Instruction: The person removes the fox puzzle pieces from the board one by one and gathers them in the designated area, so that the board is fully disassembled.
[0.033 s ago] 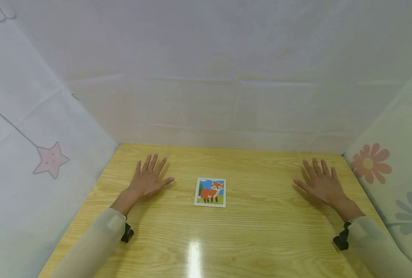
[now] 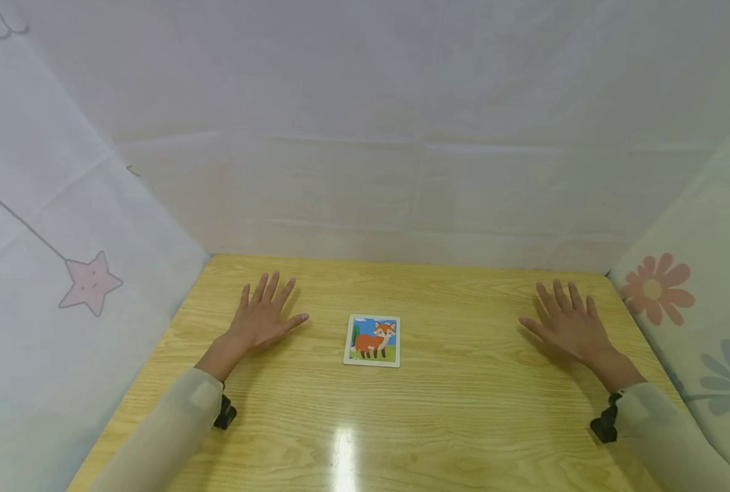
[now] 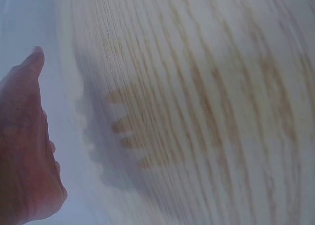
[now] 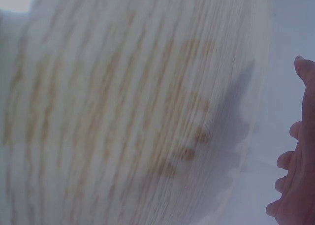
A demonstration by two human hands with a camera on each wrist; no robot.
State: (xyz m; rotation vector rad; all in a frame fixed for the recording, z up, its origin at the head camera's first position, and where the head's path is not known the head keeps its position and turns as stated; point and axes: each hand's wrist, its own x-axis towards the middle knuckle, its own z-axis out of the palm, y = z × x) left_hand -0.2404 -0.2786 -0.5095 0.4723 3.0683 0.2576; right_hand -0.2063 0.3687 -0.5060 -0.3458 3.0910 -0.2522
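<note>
A square picture point(image 2: 372, 341) of an orange fox, with a white border, lies flat on the wooden table point(image 2: 451, 410). To its left is my left hand point(image 2: 259, 324), palm down with its fingers straight and spread. On the far right, my right hand point(image 2: 577, 331) is held the same way, farther from the picture. Neither hand touches the fox picture or holds anything. In the left wrist view the left hand point(image 3: 27, 151) appears raised off the tabletop, its shadow beneath. The right hand point(image 4: 301, 161) likewise shows apart from the wood in the right wrist view.
Pale cloth walls point(image 2: 402, 198) enclose the table at the back and both sides. A pink star point(image 2: 91, 283) is printed on the left cloth, flowers point(image 2: 657, 289) on the right. Each wrist wears a dark strapped device point(image 2: 225, 412). Light glares off the table's front.
</note>
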